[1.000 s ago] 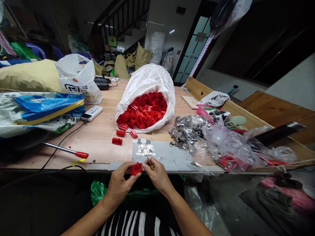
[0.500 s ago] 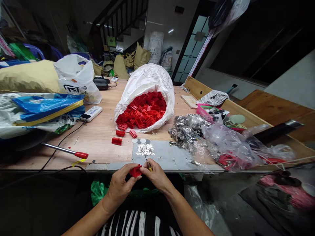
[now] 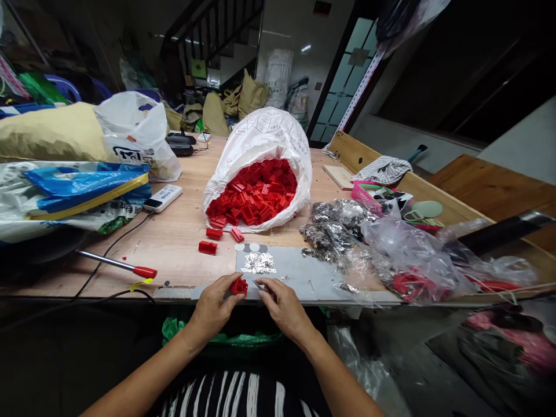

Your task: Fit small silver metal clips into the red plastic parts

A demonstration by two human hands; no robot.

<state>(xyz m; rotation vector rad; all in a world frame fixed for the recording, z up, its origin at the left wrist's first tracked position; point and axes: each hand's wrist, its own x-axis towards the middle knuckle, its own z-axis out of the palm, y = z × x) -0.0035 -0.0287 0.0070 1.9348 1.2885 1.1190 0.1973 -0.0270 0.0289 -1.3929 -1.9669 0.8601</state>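
My left hand (image 3: 214,308) pinches a red plastic part (image 3: 238,286) between thumb and fingers at the table's front edge. Close by on the right, my right hand (image 3: 284,307) is closed on a thin metal tool (image 3: 257,284). Only the tool's tip shows, pointing towards the red part with a small gap between them. Just beyond the hands lies a pile of small silvery metal pieces (image 3: 259,263) on a grey sheet (image 3: 299,266). A white woven sack (image 3: 273,130) lies with its mouth towards me, full of red plastic parts (image 3: 256,194). Several loose ones (image 3: 208,248) sit in front of it.
Plastic bags of dark metal pieces (image 3: 334,229) and crumpled clear bags (image 3: 399,249) cover the table's right side. A red-handled metal rod (image 3: 143,271), a cable and a white device (image 3: 162,198) are on the left, beside large bags (image 3: 78,194). A green bag (image 3: 174,330) hangs below the edge.
Both hands have risen slightly towards the table. The right hand has turned the tool from pointing up to pointing left; its yellow handle is now hidden. The red part stays in my left hand.
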